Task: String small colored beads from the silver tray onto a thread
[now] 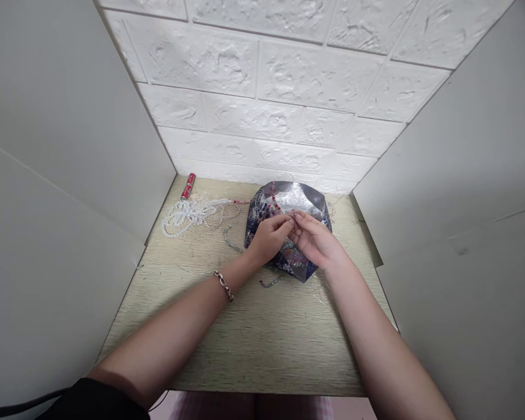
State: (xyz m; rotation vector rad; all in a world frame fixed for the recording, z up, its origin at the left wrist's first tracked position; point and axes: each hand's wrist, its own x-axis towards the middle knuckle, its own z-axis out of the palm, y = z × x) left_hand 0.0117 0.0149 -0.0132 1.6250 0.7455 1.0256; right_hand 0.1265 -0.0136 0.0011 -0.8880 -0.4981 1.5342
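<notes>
Left panel: grey partition (61,175), filling the left edge of the frame.
Sleeve: black cuff (97,402), lower left.
Red tube: patterned cylinder (188,186), left of centre, standing or leaning at the far-left corner of the wood-grain counter (240,344).
White strands: looped heap of bead strings (179,219), just below the tube.
Bracelet: metal chain (224,286), on the left wrist.
Pale strand: bluish beads (230,240), left of the tray.
Left hand: at frame centre (269,234); thumb and forefinger pressed together, anything between them too small to tell.
Red strand: red beads (273,195), running over the tray towards the fingertips.
Tray: faceted, silver and dark blue (300,195), centre, beneath both hands, holding loose beads.
Right hand: right of centre (315,238); thumb and forefinger pinched together against the left fingertips, contents unclear.
Right panel: grey partition (464,192), right edge.
</notes>
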